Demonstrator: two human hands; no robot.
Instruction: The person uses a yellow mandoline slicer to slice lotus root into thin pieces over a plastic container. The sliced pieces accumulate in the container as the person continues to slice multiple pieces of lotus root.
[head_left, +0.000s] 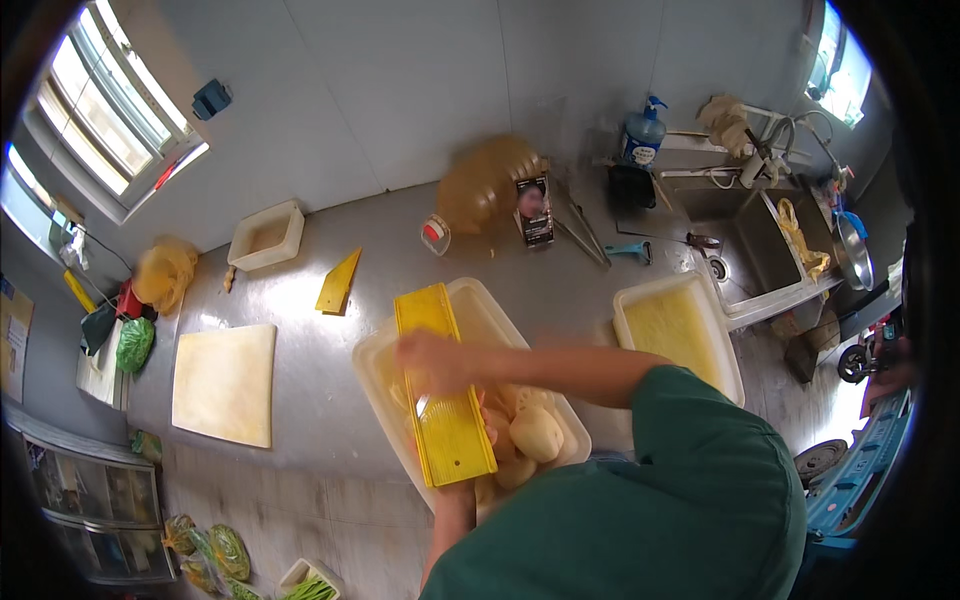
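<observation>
A yellow mandoline slicer (450, 442) slants across a white plastic tub (480, 307). My left hand (489, 420) grips it from beneath, its fingers showing along the right edge and its wrist below the slicer's near end. On the slicer's upper half rests my right hand (436, 364), blurred, with its fingers curled; whatever may be under them is hidden. Peeled potatoes (536, 435) fill the near right part of the tub. Pale pieces (397, 390) show at the tub's left side, partly covered by the slicer.
Left stand a cutting board (225, 386), a small white tub (266, 236) and a yellow wedge-shaped piece (340, 283). Behind are a large jug (484, 184), metal tongs (583, 232), a blue peeler (634, 251) and a knife (701, 241). A tub with yellowish contents (679, 330) adjoins the sink (731, 225).
</observation>
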